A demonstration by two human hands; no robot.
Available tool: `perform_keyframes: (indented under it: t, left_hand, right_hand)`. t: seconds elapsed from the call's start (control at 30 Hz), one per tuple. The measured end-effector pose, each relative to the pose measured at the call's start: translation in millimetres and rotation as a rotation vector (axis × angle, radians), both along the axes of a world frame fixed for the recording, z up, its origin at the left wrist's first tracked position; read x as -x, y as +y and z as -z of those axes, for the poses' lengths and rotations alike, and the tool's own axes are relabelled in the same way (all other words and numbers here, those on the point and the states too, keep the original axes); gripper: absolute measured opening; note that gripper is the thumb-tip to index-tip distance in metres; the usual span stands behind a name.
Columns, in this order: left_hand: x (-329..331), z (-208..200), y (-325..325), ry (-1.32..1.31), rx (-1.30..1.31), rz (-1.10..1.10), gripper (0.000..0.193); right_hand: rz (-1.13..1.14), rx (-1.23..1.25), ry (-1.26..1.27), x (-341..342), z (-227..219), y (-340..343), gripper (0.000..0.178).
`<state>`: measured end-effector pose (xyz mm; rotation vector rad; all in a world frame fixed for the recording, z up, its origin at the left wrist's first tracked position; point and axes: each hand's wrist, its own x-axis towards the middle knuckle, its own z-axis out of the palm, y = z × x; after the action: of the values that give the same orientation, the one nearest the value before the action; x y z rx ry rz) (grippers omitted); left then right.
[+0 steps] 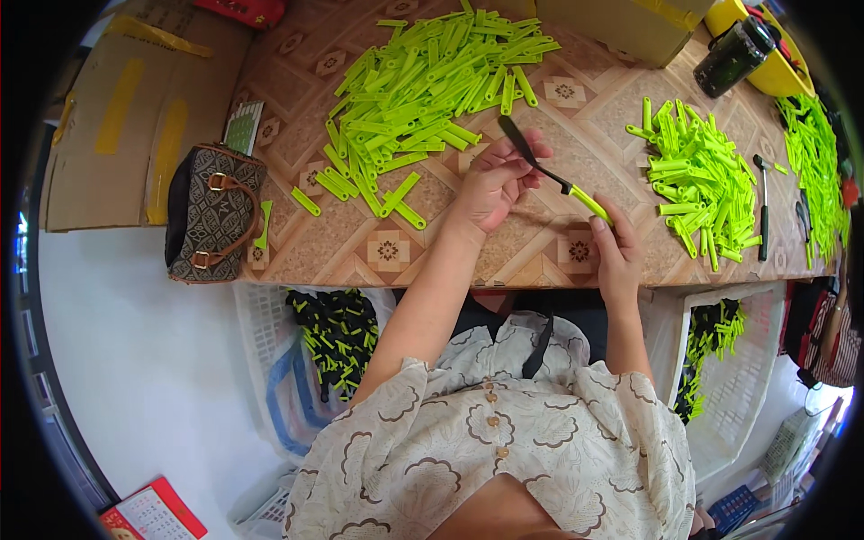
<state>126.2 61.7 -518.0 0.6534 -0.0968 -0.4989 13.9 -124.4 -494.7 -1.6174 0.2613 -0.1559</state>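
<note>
**Patterned table (504, 243) worked at, with a black-and-green utensil (566, 187) held between two hands**

The table is covered with a brown tile-like pattern and spread across most of the upper view. At its left end, a cardboard box (90, 171) patched with yellow tape is seen; a second carton (616, 27) is set at the far edge. The largest pile of lime-green handles (432, 81) is heaped toward the back, left of centre. Below the near edge, a white crate on the left (256, 315) and a white crate on the right (733, 387) are both partly filled with black-and-green pieces. A smaller green heap (702, 175) is gathered on the right, and another green heap (814, 171) is placed beyond it. A patterned handbag (214, 216) is stood at the left end of the near edge. A yellow container (783, 72) is seen at the far right, with a dark jar (733, 58) just beside it.

The green handle of the utensil is pinched between the thumb and fingers of the right hand (618, 256). The black shaft is met by the partly curled fingers of the left hand (495, 184); whether it is firmly gripped there cannot be told. The utensil is held at a slant over the table, between the largest pile and the smaller heap, its black blade pointed up and left. A metal rod with a black grip (764, 229) is laid just beside the smaller heap. One loose green handle (306, 202) is left near the handbag.
</note>
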Motion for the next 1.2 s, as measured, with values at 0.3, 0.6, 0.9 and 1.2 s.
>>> perform_keyframes:
  t: [0.3, 0.6, 0.9, 1.2]
  left_hand:
    - [0, -18, -6, 0.01, 0.156, 0.029, 0.049]
    - [0, -1, 2, -0.064, 0.046, 0.017, 0.033]
    - [-3, 10, -2, -0.043, 0.054, 0.124, 0.032]
    - [-8, 23, -10, -0.037, 0.094, 0.072, 0.029]
  right_hand:
    - [0.075, 0.584, -0.314, 8, 2, -13, 0.031]
    - [-0.155, 0.028, 0.182, 13, -3, -11, 0.028]
    - [0.182, 1.085, -0.38, 45, 28, -111, 0.02]
    - [0.59, -0.389, -0.365, 88, 53, -298, 0.008]
